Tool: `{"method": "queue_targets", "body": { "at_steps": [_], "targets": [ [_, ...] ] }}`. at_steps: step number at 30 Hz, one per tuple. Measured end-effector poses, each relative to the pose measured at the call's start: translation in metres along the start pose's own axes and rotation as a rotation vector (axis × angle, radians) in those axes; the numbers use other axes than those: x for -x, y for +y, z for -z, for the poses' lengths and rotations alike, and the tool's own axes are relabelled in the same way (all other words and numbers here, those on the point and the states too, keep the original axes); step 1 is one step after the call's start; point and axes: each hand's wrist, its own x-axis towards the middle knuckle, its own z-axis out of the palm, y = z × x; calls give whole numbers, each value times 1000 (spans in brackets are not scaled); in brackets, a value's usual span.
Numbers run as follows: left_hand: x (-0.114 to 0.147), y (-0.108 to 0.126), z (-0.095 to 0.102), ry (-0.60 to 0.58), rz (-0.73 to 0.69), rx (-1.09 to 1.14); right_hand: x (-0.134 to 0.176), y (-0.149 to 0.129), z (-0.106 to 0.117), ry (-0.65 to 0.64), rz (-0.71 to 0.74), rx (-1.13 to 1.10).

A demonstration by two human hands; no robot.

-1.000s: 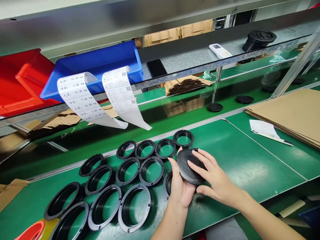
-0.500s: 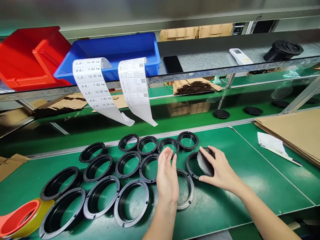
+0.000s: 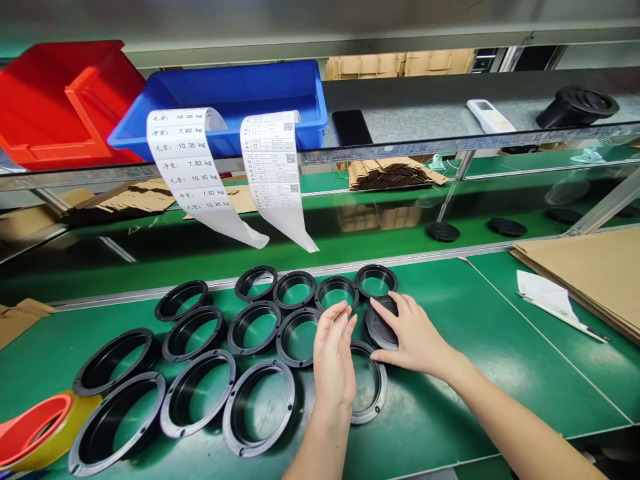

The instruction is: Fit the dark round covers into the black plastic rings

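My right hand [image 3: 413,333] grips a black round disc [image 3: 381,321] by its edges, thumb at the near side and fingers at the far side. The disc lies over a black ring at the right of the group, and that ring is almost wholly hidden beneath it. My left hand [image 3: 334,357] is open and holds nothing, its fingers stretched upward. It is beside a nearer black flanged ring [image 3: 383,393] and partly covers it. More such rings, like this large one [image 3: 260,408], stand in rough rows on the green bench to the left.
A tape dispenser [image 3: 37,433] sits at the lower left. Above the bench, a shelf bears a red bin [image 3: 30,107], a blue bin [image 3: 225,80] with hanging label strips [image 3: 275,173], a phone [image 3: 351,128] and a black round vent [image 3: 577,107]. Cardboard [image 3: 595,267] lies at right.
My right hand has moved left and turned the disc from steeply tilted to lying over the ring. My left hand has barely moved. The view has shifted slightly.
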Motion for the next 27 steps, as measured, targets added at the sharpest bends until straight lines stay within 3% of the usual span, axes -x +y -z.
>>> {"method": "queue_targets", "body": {
  "at_steps": [3,7,11,15,17,20,22,25,27],
  "targets": [
    [-3,0,2,11,5,0,3,-4,-9,-21,-18,15],
    [-5,1,5,23,3,-5,29,12,-15,-20,-6,43],
    [-3,1,4,23,24,-23,45,28,20,-64,8,46],
    [-1,-2,1,25,-11,-54,28,25,58,208,-119,-35],
    [-2,-2,0,32,-35,-67,20,20,51,239,-190,-63],
    [-3,-1,1,74,-55,-84,20,13,18,-20,-141,-71],
    [-3,1,1,95,-54,-94,23,14,2,-122,-111,-94],
    [-2,3,2,105,-38,-127,11,44,5,-44,-134,-241],
    [-2,3,3,126,-12,-157,-14,86,17,104,-277,-393]
  ]
}}
